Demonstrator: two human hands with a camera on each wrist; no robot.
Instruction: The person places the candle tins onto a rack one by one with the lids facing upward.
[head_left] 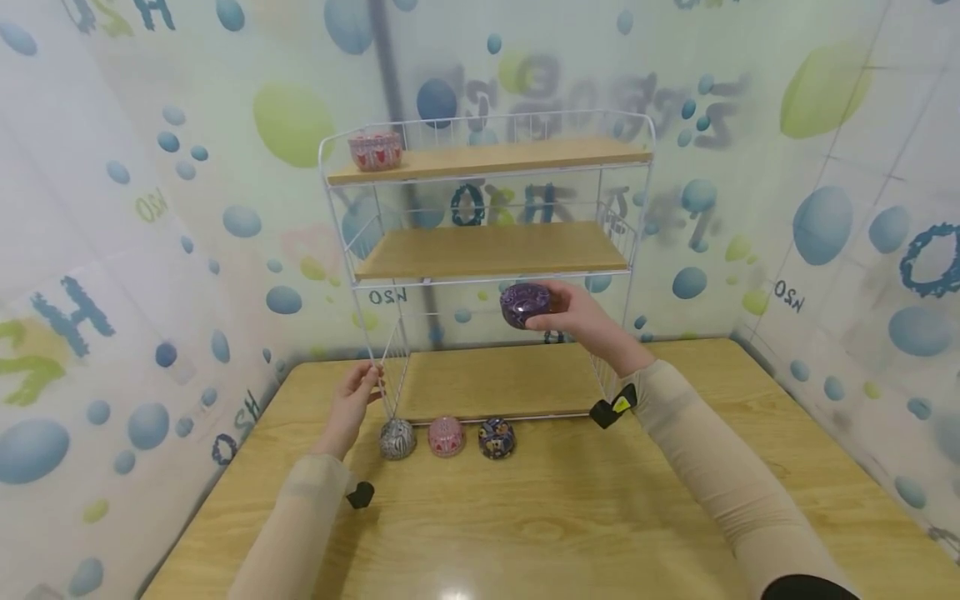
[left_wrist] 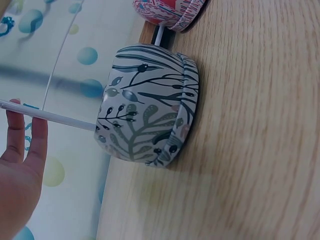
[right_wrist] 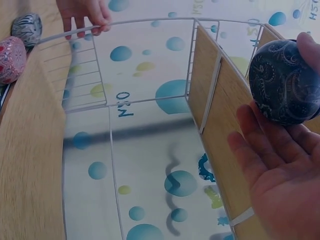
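Paisley tin (head_left: 524, 306) held aloft

In mid-air before the shelf unit (head_left: 487, 379), near the middle board (head_left: 491, 250). Right hand (head_left: 576, 317): thumb and fingers clamped on its sides. Glossy curve; a weak pinch could let it slip, a careless lift could clip the board edge. Left hand (head_left: 354, 400) pinches the front post (left_wrist: 70, 121); a hard tug might nudge the leaf-print tin (left_wrist: 145, 105). Left wrist view resolves its leaves; head view gives grey mottling. Head view alone shows the heart-print tin (head_left: 377, 152) on top.
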